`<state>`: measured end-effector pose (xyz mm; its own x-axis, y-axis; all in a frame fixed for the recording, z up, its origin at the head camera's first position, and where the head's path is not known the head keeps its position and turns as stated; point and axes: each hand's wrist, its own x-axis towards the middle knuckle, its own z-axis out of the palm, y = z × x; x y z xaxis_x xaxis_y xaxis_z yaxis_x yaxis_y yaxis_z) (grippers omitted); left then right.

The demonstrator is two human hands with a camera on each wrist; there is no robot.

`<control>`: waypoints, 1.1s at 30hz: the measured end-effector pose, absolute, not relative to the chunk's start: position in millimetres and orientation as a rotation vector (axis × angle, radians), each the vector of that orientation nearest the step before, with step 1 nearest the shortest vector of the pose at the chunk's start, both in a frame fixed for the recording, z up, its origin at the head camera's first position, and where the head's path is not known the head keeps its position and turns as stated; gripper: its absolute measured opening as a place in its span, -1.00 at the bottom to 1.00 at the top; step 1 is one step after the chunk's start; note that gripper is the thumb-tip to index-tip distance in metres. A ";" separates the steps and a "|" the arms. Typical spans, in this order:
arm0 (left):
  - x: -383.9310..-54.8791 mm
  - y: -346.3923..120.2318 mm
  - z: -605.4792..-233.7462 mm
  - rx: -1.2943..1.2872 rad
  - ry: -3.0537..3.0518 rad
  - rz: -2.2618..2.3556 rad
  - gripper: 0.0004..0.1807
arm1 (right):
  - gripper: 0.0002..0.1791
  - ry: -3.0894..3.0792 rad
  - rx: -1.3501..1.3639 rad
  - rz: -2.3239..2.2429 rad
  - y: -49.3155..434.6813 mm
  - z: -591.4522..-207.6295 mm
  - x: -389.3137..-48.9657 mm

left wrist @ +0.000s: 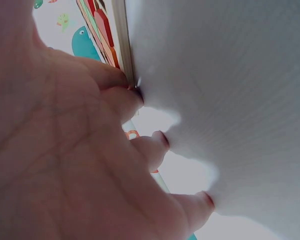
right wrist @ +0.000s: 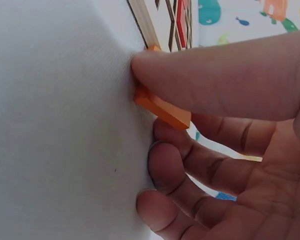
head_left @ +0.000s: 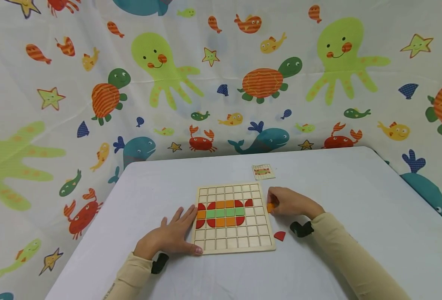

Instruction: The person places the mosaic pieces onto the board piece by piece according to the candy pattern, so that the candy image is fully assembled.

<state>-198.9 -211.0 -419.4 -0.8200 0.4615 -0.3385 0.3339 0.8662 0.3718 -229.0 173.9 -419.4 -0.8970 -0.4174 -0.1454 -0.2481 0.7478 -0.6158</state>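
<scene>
A wooden grid board (head_left: 256, 241) lies on the table, with red rounded pieces, orange squares and a green row (head_left: 224, 212) set in its cells. My left hand (head_left: 170, 238) is spread flat at the board's left side, thumb at the near corner and fingertips along the edge. In the left wrist view its fingertips (left wrist: 202, 202) rest on the tabletop. Just off the board's right edge, my right hand (head_left: 291, 202) pinches an orange tile (right wrist: 167, 114) low at the table surface. The thumb covers part of the tile in the right wrist view.
A loose red quarter-round piece (head_left: 280, 236) lies by the board's right edge, nearer than my right hand. Behind the board is a small picture card (head_left: 263, 171). A curtain printed with sea animals (head_left: 221, 83) hangs behind the white table (head_left: 356, 175).
</scene>
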 end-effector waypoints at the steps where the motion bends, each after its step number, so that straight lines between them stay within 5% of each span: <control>1: -198.9 -210.7 -419.5 0.584 2.614 0.415 0.40 | -0.70 2.680 -0.520 -0.887 173.7 -419.5 -229.2; 33: -198.8 -210.7 -420.2 0.571 2.613 0.420 0.41 | -0.88 2.749 -0.506 -1.212 158.4 -416.1 -230.7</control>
